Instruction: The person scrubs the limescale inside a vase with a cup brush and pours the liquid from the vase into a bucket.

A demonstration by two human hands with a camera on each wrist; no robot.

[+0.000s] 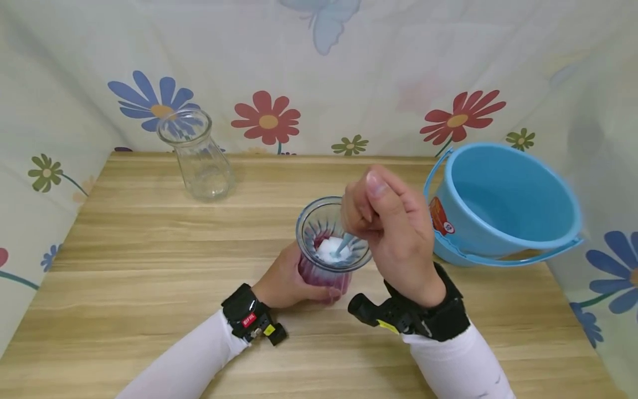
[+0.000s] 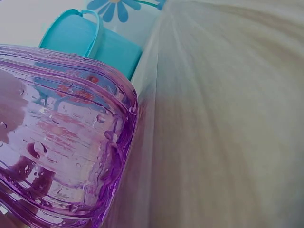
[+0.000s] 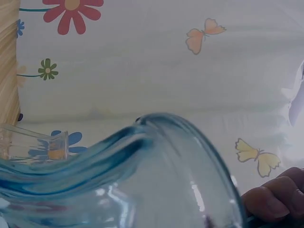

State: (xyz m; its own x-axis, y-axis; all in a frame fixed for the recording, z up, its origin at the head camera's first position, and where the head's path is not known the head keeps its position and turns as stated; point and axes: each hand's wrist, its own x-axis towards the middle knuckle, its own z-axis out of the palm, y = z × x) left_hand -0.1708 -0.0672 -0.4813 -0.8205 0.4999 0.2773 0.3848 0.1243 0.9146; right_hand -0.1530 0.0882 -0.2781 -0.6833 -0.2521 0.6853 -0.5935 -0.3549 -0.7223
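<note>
My left hand [image 1: 286, 282] grips the lower body of a ribbed glass vase [image 1: 324, 274], tinted blue at the rim and purple below. Water drops cling to the purple glass [image 2: 71, 142] in the left wrist view. Above the vase mouth, my right hand [image 1: 394, 233] curls round the pale blue handle [image 1: 343, 244] of a sponge brush. Its white sponge head [image 1: 330, 249] sits inside the vase. The right wrist view shows the bluish flared rim [image 3: 190, 180] up close, with fingertips [image 3: 273, 202] beside it; the brush is not clearly visible there.
A clear glass vase [image 1: 205, 169] stands at the back left of the wooden table [image 1: 124, 249]. To the right is a blue bucket [image 1: 513, 191], its handle lowered toward the front. Flower-patterned cloth [image 1: 199, 44] hangs behind and at the sides.
</note>
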